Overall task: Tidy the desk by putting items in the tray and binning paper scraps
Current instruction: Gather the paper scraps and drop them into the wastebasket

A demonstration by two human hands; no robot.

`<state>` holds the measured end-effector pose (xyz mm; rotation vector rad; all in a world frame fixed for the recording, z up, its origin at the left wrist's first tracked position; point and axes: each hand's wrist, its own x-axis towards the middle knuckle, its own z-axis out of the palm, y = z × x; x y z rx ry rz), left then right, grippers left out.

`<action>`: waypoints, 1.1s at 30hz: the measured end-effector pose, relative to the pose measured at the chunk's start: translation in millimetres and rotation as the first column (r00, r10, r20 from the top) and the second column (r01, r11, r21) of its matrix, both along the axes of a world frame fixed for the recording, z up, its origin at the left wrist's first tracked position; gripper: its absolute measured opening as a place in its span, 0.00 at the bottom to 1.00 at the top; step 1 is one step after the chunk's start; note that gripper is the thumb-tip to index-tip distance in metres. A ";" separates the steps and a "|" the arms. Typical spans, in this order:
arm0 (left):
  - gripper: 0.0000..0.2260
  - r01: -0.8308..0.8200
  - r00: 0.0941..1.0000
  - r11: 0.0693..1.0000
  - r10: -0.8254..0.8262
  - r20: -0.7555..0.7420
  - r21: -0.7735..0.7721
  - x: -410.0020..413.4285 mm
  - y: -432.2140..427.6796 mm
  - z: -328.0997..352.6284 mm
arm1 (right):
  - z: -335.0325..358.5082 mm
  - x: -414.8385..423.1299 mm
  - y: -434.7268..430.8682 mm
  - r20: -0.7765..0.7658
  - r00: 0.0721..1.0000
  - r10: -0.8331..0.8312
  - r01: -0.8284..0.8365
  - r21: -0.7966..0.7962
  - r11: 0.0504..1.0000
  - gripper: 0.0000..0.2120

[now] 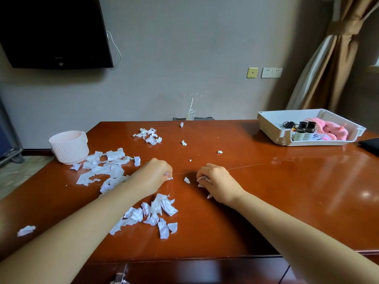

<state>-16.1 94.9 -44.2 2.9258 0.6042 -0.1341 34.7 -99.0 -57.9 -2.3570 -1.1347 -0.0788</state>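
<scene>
While scraps (158, 214) litter the desk (266, 181), both hands, left (152, 175) and right (215, 181), pinch small bits, seemingly gathering them for the bin (68, 147).

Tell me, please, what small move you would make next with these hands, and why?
Probably reach the right hand, already clutching scraps, to the loose scrap lying between it and the left hand. It is the nearest piece, and many scraps still litter the desk while the pink bin waits at the far left.

Hotel-like room: polished wooden desk (266, 191), wall-mounted television (53, 31), tied brown curtain (336, 58), wall sockets (271, 72).
</scene>
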 end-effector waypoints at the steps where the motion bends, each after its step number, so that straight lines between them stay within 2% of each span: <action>1: 0.17 0.005 0.999 1.000 -0.004 0.045 -0.026 -2.9 -1.4 1.2 | 2.7 2.0 -1.4 0.003 1.000 -0.010 0.010 -0.002 1.000 0.07; 3: 0.17 0.011 0.989 0.996 0.001 0.149 -0.084 -3.2 -5.0 3.6 | 10.8 6.9 -6.1 0.011 0.999 -0.046 0.046 0.019 0.999 0.07; 5: 0.15 0.085 0.974 0.986 -0.052 0.221 -0.143 -7.9 -18.3 17.3 | 21.5 10.8 -14.3 0.003 0.997 -0.078 0.078 0.059 0.995 0.07; 12: 0.09 0.345 0.876 0.927 -0.261 0.406 -0.149 -8.2 -88.4 64.9 | 62.3 14.0 -78.6 0.074 0.985 -0.156 0.151 0.065 0.986 0.06; 17: 0.08 0.500 0.816 0.844 -0.385 0.431 -0.192 -6.5 -161.8 75.9 | 78.2 6.5 -154.7 0.072 0.958 -0.278 0.276 0.038 0.960 0.06; 25: 0.08 0.722 0.684 0.623 -0.577 0.447 -0.301 -0.5 -291.7 60.7 | 69.7 -34.6 -281.9 0.037 0.857 -0.515 0.515 -0.011 0.857 0.05; 30: 0.07 0.775 0.630 0.499 -0.658 0.413 -0.388 4.1 -361.7 36.9 | 43.8 -57.7 -351.5 -0.044 0.764 -0.644 0.643 -0.025 0.765 0.04; 33: 0.07 0.785 0.606 0.444 -0.693 0.390 -0.431 4.0 -401.7 19.1 | 25.5 -70.4 -386.0 -0.128 0.710 -0.693 0.697 -0.014 0.717 0.08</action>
